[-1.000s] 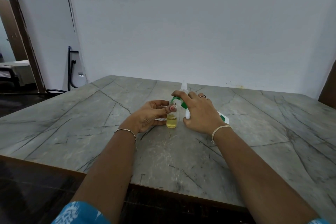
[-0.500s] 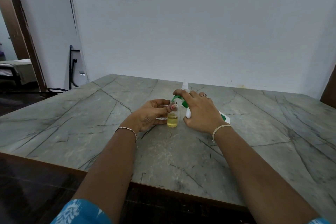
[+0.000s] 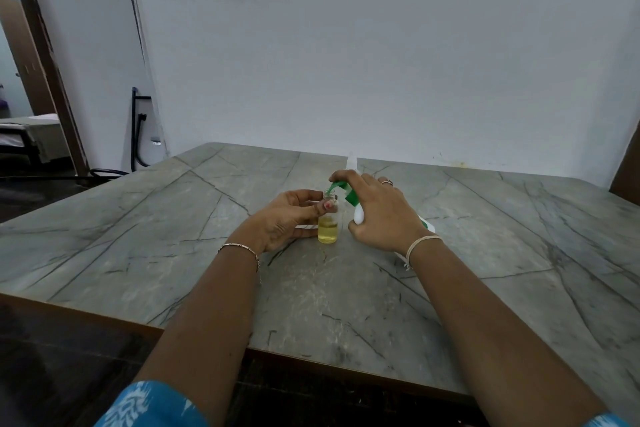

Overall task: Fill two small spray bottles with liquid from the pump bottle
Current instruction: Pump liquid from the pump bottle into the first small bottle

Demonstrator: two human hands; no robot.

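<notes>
So on the left side, the left hand (image 3: 284, 218) is steadying the small spray bottle (image 3: 327, 222), which stands upright on the grey marble-look worktop (image 3: 173, 236), roughly mid-table. Its grip is closed around the upper half of the bottle, thumb in front and fingers curled behind, just under the open neck. The bottle is uncapped and has yellowish liquid sitting in about the bottom third to half.

Moving right, the green nozzle (image 3: 337, 186) of the pump bottle (image 3: 358, 215) is hanging right over the bottle's mouth, and the right hand (image 3: 381, 215) is wrapped over the white pump bottle with the index finger resting on top of the pump head. So that grip is clamped on the pump bottle, which looks tipped towards the little one. Behind the hands there's something pale and bottle-shaped poking up (image 3: 352, 160); could be the second spray bottle, but I can't tell for sure.

If I were doing this step: keep the spout tip dead centre over that tiny opening, do short slow presses, and don't let go with the left hand, since the thing looks light enough to tip over. I'd stop a bit short of the neck so the sprayer tube has room when it goes back in.
</notes>
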